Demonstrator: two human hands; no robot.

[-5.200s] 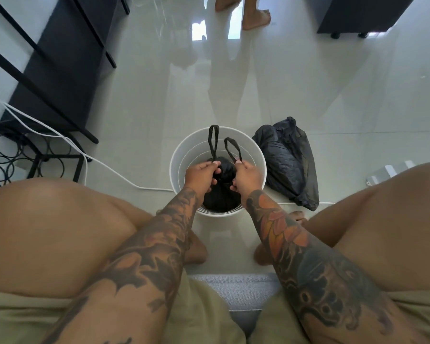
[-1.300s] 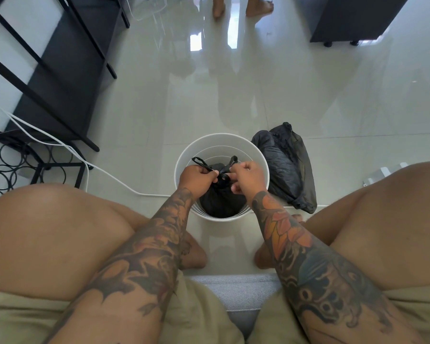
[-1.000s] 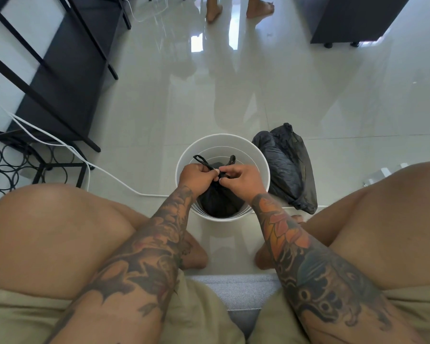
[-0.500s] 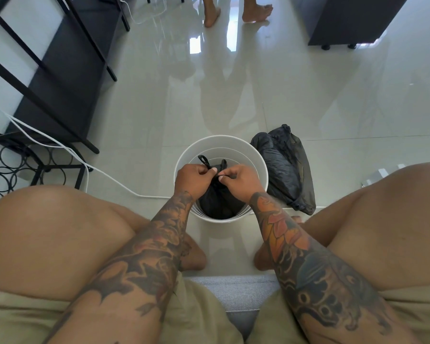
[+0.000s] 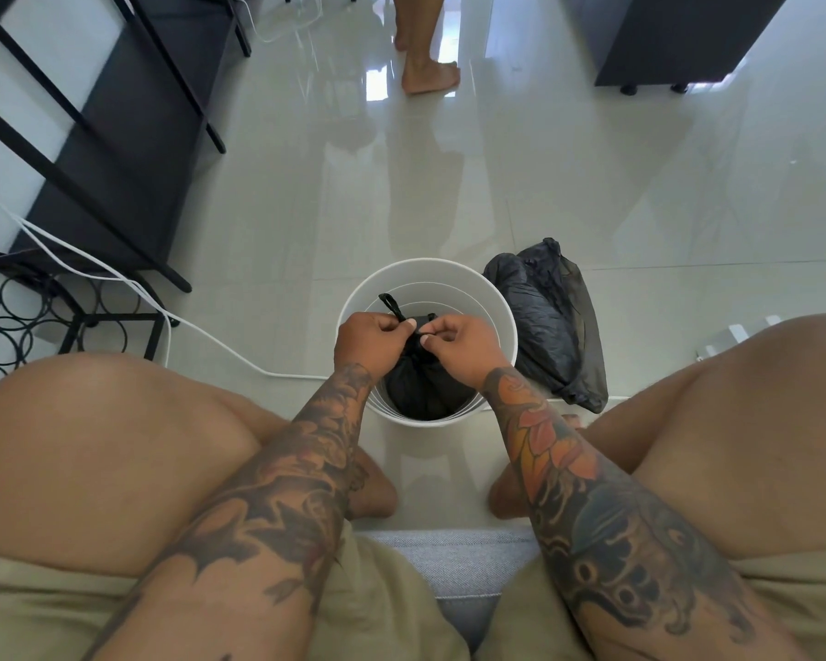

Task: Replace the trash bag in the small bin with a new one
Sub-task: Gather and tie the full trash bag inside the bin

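The left hand (image 5: 370, 338) is closed on one handle loop of the black trash bag (image 5: 420, 384), which sits inside the white bin (image 5: 501, 326), and the right hand (image 5: 459, 343) pinches the other handle at the knot. If the thin handles slip or tear, the knot could open and the bag could spill when lifted. The crumpled black bag (image 5: 547, 322) lies just beside the bin, on its right.

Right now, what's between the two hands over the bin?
Head view: the black bag's gathered neck, pinched by left hand and right hand inside the white bin.
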